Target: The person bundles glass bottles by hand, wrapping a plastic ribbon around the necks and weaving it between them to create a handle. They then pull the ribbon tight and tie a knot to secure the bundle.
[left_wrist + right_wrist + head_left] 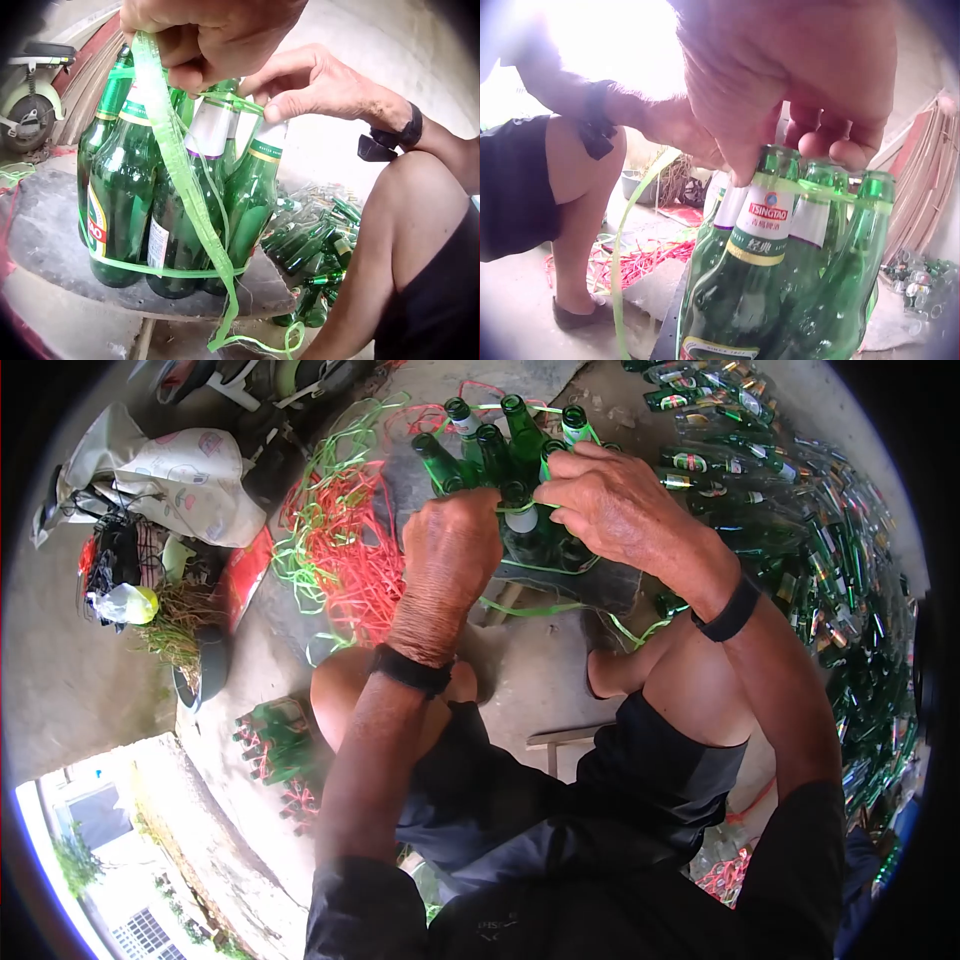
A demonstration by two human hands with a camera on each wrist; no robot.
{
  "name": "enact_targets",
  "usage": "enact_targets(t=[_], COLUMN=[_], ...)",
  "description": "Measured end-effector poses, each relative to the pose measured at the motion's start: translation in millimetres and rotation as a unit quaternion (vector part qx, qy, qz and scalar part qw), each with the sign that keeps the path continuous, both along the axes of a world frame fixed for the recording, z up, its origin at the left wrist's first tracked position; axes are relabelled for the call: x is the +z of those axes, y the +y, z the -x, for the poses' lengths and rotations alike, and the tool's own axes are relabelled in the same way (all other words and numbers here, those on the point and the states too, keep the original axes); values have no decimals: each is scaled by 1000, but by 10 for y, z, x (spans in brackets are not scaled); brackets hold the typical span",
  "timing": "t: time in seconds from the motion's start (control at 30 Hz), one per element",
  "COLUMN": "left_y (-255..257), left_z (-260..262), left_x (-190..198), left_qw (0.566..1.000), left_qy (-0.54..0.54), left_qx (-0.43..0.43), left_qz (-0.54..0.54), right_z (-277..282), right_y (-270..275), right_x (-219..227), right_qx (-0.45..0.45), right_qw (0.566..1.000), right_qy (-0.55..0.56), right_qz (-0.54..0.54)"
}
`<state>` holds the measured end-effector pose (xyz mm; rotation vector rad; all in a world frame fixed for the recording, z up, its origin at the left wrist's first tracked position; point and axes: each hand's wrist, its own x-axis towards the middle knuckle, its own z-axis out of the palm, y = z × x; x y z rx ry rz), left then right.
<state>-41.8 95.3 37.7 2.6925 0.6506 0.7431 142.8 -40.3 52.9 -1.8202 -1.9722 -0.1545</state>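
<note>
The left hand [450,545] grips the green strap [191,195], its tail hanging loose; the right hand [615,500] pinches the strap by the bottle necks [522,418]; best, I'd judge, to pull evenly and keep the upper loop [832,193] level, lest a neck slip free; the green bottles [124,202] stand clustered on a grey slab [45,232], a lower band [165,272] round them; red strapping [350,555] lies tangled nearby.

The bottles [127,195] are glossy, smooth, see-through glass; their neck labels [769,210] look like smooth printed paper. The strap [177,165] is thin, shiny, ribbed plastic. Matt, scuffed table [45,232]. The shorts [650,790] are dark, smooth cloth; the tangled strips [350,575], plastic.
</note>
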Motion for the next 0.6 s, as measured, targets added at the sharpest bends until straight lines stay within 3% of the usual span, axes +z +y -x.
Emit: enact_targets(t=[0.6], left_y=[-268], left_z=[23], left_x=[-120], left_qw=[985], left_qy=[-104], left_qx=[84], left_qz=[113], right_z=[29], right_y=[10], right_x=[-6], right_qx=[-5], right_qw=[998], right_qy=[-56], right_qz=[11])
